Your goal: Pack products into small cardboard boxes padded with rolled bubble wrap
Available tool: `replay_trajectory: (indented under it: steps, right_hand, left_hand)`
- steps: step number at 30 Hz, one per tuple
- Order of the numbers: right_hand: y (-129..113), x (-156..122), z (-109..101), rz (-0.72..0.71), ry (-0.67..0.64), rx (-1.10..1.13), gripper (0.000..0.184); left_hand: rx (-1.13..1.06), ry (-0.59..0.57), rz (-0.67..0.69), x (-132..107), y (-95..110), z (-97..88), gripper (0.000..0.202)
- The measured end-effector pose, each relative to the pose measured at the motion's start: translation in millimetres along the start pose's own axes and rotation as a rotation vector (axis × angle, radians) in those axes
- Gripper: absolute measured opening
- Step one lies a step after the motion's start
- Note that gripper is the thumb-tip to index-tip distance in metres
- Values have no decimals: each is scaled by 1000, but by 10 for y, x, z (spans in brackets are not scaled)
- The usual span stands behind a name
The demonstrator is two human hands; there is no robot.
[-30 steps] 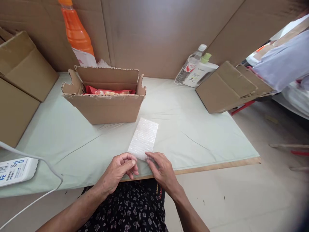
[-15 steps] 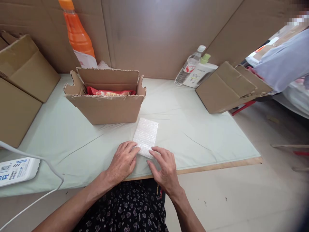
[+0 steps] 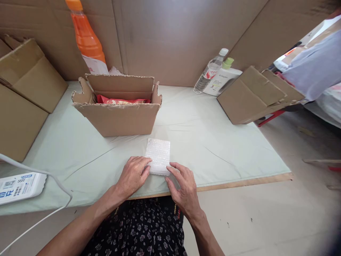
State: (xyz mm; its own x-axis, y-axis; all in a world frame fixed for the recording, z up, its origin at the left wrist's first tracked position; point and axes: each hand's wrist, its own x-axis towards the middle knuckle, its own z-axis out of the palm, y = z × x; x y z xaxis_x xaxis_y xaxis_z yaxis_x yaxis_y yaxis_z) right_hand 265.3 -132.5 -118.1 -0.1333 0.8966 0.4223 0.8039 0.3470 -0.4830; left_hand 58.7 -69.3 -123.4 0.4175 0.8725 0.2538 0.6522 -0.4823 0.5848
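A small white piece of bubble wrap (image 3: pixel 158 152), folded flat, lies on the pale green cloth of the table in front of me. My left hand (image 3: pixel 135 174) has its fingertips and thumb at the wrap's lower left edge, seeming to hold it there. At the lower right edge, the index finger of my right hand (image 3: pixel 182 185) touches the wrap. That hand's thumb is apart from the finger, below the corner. Just beyond the wrap stands an open cardboard box (image 3: pixel 119 119) with a red packet (image 3: pixel 124 101) inside.
An orange drink bottle (image 3: pixel 89 41) stands behind the box. Larger cartons (image 3: pixel 23 96) are at left, near a white package (image 3: pixel 20 188) and cable (image 3: pixel 60 188). Back right are a water bottle (image 3: pixel 209 73), a white bottle (image 3: pixel 222 81) and another box (image 3: pixel 250 97). A person's sleeve (image 3: pixel 315 65) shows beyond.
The bubble wrap has turned to lie squarer to me and slid slightly closer. My hands stay at its two lower sides, the left thumb now lower on the edge.
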Motion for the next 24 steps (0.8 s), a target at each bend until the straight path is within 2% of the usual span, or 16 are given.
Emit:
replay_trajectory:
  steps: [4, 7, 10, 13, 18, 21, 24]
  right_hand:
    - [51, 25, 76, -64, -88, -51, 26]
    - [73, 86, 119, -42, -57, -14, 25]
    - [41, 110, 76, -13, -80, 95, 22]
    - [-13, 71, -18, 9, -144, 175, 20]
    - [-42, -18, -79, -2, -38, 43, 29]
    - [-21, 10, 8, -64, -82, -61, 31]
    - [15, 84, 130, -79, -100, -74, 27]
  left_hand:
    - [36, 67, -12, 35, -8, 62, 21]
    - [22, 118, 45, -37, 17, 8, 22]
    - [-41, 70, 100, -141, 36, -82, 21]
    - [-127, 10, 78, -198, 35, -134, 20]
    - [-50, 23, 22, -130, -7, -54, 21]
    - [1, 54, -4, -48, -18, 29, 21]
    - [-82, 121, -65, -29, 4, 55, 22]
